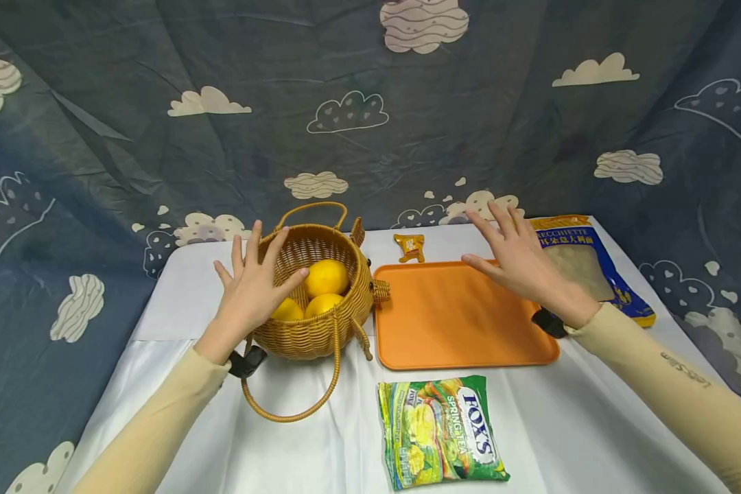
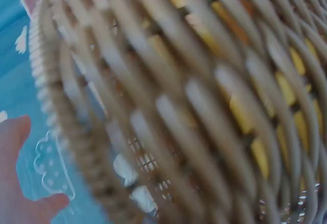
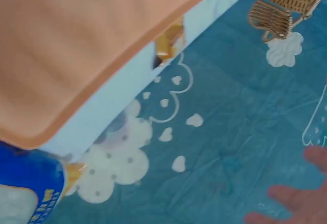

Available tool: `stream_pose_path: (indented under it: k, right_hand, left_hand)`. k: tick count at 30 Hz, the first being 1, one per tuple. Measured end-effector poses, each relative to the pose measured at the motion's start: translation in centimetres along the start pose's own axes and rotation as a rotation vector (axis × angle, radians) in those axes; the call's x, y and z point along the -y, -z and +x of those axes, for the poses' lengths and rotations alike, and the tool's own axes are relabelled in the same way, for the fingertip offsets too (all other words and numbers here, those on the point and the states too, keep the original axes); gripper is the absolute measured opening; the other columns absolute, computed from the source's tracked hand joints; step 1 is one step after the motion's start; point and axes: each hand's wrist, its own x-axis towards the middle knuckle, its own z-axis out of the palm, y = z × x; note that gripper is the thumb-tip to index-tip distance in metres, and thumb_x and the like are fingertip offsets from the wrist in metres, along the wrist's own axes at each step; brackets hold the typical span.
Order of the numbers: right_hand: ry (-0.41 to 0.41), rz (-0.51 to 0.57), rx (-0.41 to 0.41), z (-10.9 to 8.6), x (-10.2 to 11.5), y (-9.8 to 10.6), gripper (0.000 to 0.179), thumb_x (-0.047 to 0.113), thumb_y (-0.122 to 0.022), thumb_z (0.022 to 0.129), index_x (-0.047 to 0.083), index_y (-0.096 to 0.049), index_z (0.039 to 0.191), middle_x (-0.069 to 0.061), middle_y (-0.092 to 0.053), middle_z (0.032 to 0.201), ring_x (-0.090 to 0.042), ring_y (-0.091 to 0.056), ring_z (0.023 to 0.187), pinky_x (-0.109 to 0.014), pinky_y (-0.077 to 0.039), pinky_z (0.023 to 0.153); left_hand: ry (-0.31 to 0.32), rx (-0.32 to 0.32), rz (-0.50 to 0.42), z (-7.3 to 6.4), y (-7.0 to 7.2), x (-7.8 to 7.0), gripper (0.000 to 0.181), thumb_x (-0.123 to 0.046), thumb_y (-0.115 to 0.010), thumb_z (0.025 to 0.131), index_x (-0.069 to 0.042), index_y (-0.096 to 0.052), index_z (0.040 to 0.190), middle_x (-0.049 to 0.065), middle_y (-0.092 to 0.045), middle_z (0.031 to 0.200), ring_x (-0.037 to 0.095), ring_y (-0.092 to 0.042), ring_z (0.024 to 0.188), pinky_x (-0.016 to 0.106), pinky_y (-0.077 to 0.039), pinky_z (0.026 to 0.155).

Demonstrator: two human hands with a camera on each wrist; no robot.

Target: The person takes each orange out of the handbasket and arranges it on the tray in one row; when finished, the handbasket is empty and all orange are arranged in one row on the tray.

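Note:
In the head view my left hand (image 1: 248, 287) hovers with spread fingers by the left rim of a wicker basket (image 1: 309, 339). Inside it lie several lemons (image 1: 327, 277), yellow and smooth. The left wrist view is filled by the basket's weave (image 2: 173, 96), yellow showing through the gaps. My right hand (image 1: 521, 264), fingers apart and holding nothing, is over the right part of an orange tray (image 1: 451, 315). Beside that hand, a blue pasta bag (image 1: 624, 274) lies on the right. A small gold-wrapped piece (image 1: 410, 247) rests behind the tray.
A green Fox's candy bag (image 1: 441, 432) lies in front of the tray on the white-covered table (image 1: 309, 453). One basket handle (image 1: 296, 417) droops forward onto the cloth, while the other handle (image 1: 311, 204) stands up behind. A dark cloud-patterned curtain (image 1: 272, 62) hangs behind the table.

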Motion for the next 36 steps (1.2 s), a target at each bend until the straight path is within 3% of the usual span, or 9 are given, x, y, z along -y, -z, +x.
stream_pose_path:
  k: [5, 9, 13, 18, 21, 24, 30, 36]
  right_hand:
    - [0.151, 0.182, 0.004, 1.7, 1.7, 0.2, 0.073, 0.033, -0.063, 0.093, 0.016, -0.025, 0.153, -0.018, -0.016, 0.155, -0.041, -0.014, 0.139, -0.064, -0.018, 0.103]
    - [0.239, 0.384, 0.066, 3.4, 4.2, 0.3, 0.069, 0.029, -0.063, 0.094, 0.018, -0.028, 0.152, -0.010, -0.024, 0.154, -0.033, -0.025, 0.138, -0.058, -0.026, 0.104]
    - [0.317, 0.662, 0.206, 5.3, 6.8, 0.0, 0.062, 0.025, -0.060, 0.096, 0.017, -0.031, 0.150, -0.005, -0.030, 0.152, -0.027, -0.036, 0.133, -0.046, -0.035, 0.102]
    - [0.404, 0.909, 0.426, 8.3, 9.7, -1.0, 0.056, 0.018, -0.056, 0.098, 0.010, -0.034, 0.148, -0.010, -0.036, 0.148, -0.027, -0.038, 0.131, -0.039, -0.039, 0.099]
    - [0.421, 0.955, 0.521, 10.2, 11.1, -1.8, 0.053, 0.017, -0.057, 0.097, 0.010, -0.038, 0.146, -0.010, -0.042, 0.144, -0.025, -0.041, 0.129, -0.038, -0.039, 0.099]
    - [0.420, 0.951, 0.609, 12.0, 12.3, -2.7, 0.052, 0.019, -0.057, 0.096, 0.010, -0.041, 0.145, -0.006, -0.045, 0.142, -0.019, -0.044, 0.127, -0.039, -0.039, 0.099]
    - [0.397, 0.949, 0.815, 15.2, 14.1, -4.0, 0.052, 0.015, -0.054, 0.096, 0.006, -0.040, 0.144, -0.008, -0.043, 0.143, -0.019, -0.041, 0.129, -0.041, -0.038, 0.101]
    - [0.307, 0.924, 0.980, 17.6, 15.7, -4.5, 0.048, 0.006, -0.049, 0.096, 0.004, -0.042, 0.143, -0.012, -0.040, 0.145, -0.023, -0.044, 0.126, -0.047, -0.035, 0.101]
  left_hand:
    - [-0.035, -0.034, -0.172, -0.6, 1.7, 1.2, 0.074, -0.056, -0.048, 0.094, -0.026, -0.017, 0.154, 0.011, 0.009, 0.158, 0.045, 0.007, 0.140, 0.074, -0.002, 0.097]
    - [-0.061, -0.055, -0.367, -0.8, 2.9, 3.0, 0.065, -0.043, -0.050, 0.098, -0.022, -0.024, 0.153, 0.014, 0.001, 0.158, 0.043, -0.001, 0.141, 0.072, -0.011, 0.099]
    - [-0.037, -0.037, -0.587, -0.8, 3.0, 5.5, 0.059, -0.029, -0.052, 0.099, -0.017, -0.028, 0.152, 0.015, -0.012, 0.157, 0.044, -0.012, 0.139, 0.067, -0.016, 0.102]
    - [0.051, 0.081, -0.789, -1.2, 1.5, 8.4, 0.058, -0.025, -0.048, 0.101, -0.017, -0.023, 0.153, 0.012, -0.011, 0.158, 0.044, -0.017, 0.138, 0.066, -0.018, 0.102]
    - [0.068, 0.139, -0.872, -1.1, 0.0, 9.6, 0.057, -0.027, -0.046, 0.102, -0.019, -0.022, 0.153, 0.010, -0.010, 0.158, 0.041, -0.020, 0.138, 0.065, -0.019, 0.102]
    - [0.064, 0.158, -0.947, -1.0, -1.5, 10.2, 0.056, -0.028, -0.044, 0.103, -0.020, -0.021, 0.153, 0.009, -0.008, 0.158, 0.039, -0.020, 0.138, 0.065, -0.020, 0.102]
    - [0.082, 0.128, -1.083, -0.9, -3.5, 10.0, 0.053, -0.022, -0.038, 0.104, -0.024, -0.019, 0.153, 0.009, -0.008, 0.158, 0.034, -0.015, 0.140, 0.066, -0.017, 0.103]
    - [0.095, 0.082, -1.103, -0.9, -4.2, 9.9, 0.053, -0.022, -0.036, 0.103, -0.026, -0.018, 0.153, 0.007, -0.008, 0.158, 0.033, -0.013, 0.140, 0.066, -0.014, 0.103]
